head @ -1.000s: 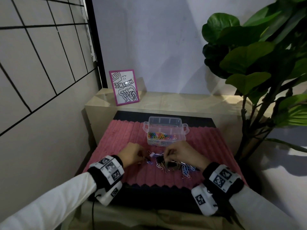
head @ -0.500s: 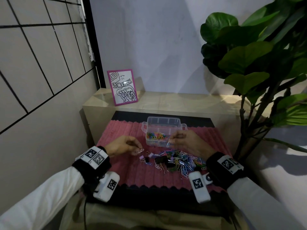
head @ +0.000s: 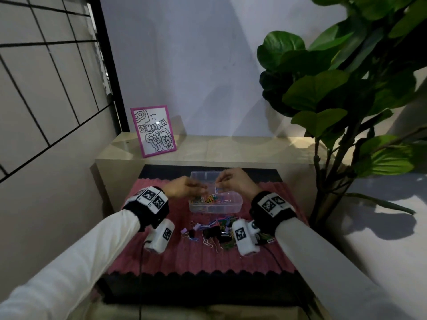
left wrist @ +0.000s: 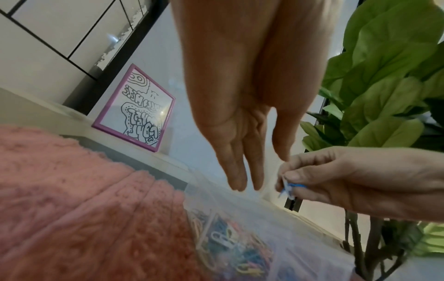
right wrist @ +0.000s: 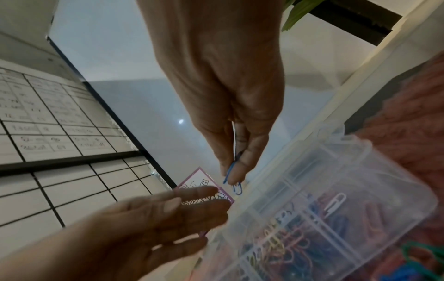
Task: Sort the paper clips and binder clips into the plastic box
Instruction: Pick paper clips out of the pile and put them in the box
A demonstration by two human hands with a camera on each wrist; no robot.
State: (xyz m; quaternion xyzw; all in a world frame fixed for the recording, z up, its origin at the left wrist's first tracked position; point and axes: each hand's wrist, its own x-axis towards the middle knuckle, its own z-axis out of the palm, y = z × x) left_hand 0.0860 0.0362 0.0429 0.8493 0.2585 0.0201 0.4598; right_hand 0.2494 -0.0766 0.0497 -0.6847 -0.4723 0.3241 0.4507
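A clear plastic box [head: 235, 205] with small compartments sits on the pink mat [head: 147, 257]; its near part holds several coloured paper clips [head: 211, 199]. Above the box, my right hand [head: 217, 184] pinches blue paper clips [right wrist: 236, 182] between thumb and fingers, also in the left wrist view [left wrist: 288, 187]. My left hand [head: 203, 188] hovers over the box's left side, fingers straight and empty [left wrist: 240, 178]. A mixed pile of paper clips and black and purple binder clips [head: 215, 232] lies on the mat in front of the box.
A pink-framed drawing [head: 153, 131] leans on the beige ledge [head: 231, 148] behind the mat. A large leafy plant [head: 342, 93] stands at the right. A tiled wall [head: 46, 88] closes the left side.
Both hands rose from the pile and moved forward over the box. The right hand carries blue clips; the clip the left hand pinched half a second ago is no longer in its fingers.
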